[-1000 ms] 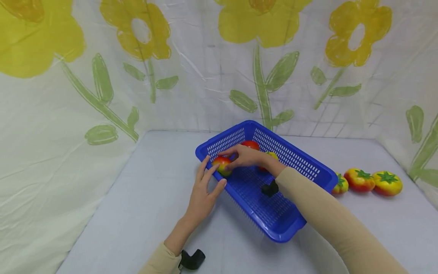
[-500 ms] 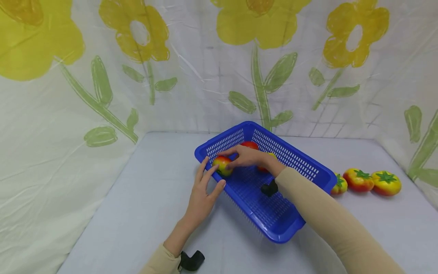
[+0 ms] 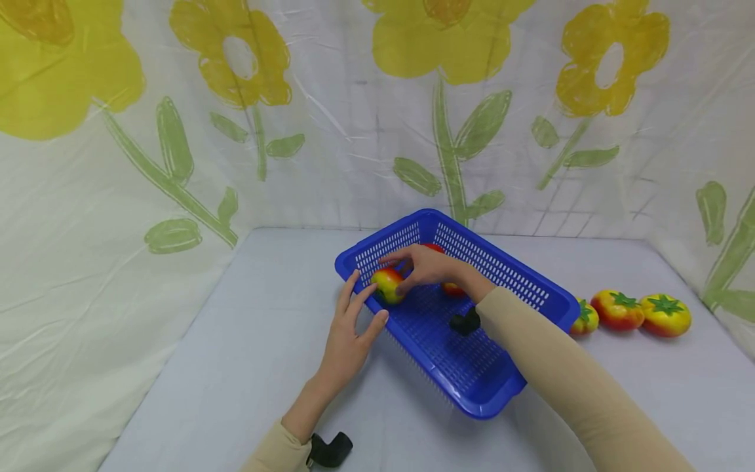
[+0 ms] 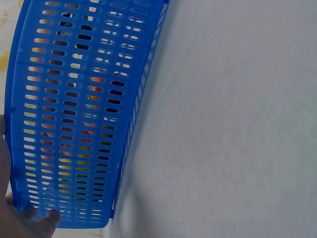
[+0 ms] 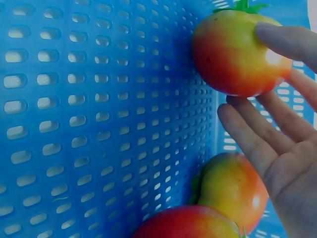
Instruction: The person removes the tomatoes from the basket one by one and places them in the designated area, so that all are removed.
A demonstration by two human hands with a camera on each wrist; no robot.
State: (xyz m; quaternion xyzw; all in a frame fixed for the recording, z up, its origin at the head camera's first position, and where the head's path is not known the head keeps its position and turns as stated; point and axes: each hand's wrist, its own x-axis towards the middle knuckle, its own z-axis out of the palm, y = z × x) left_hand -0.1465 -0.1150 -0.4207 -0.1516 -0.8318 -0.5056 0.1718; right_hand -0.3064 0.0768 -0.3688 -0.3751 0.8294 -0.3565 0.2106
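Note:
The blue slotted plastic basket [image 3: 449,385] stands slantwise on the table. My left hand [image 3: 347,341] holds its near-left rim; in the left wrist view, fingertips [image 4: 50,216] bend against the outer wall. Inside the basket's left end, my right hand [image 3: 430,265] grips a red-and-yellow tomato [image 3: 387,286] with a green calyx. In the right wrist view, the thumb lies on one side of this tomato [image 5: 233,54] and the fingers reach under it. Two more tomatoes lie in the basket, one red [image 5: 185,224] and one yellow-green and orange [image 5: 235,188], partly hidden by the right hand in the head view.
Right of the basket, three more tomatoes lie in a row on the white table: one partly behind the rim [image 3: 585,318], a middle one [image 3: 618,310] and an outer one [image 3: 665,314]. A flower-printed curtain [image 3: 330,177] hangs behind the table. Black wrist mounts show at both cuffs.
My right hand and its tomato have shifted slightly to the right, away from the basket's left corner. My left hand and the basket stay in place.

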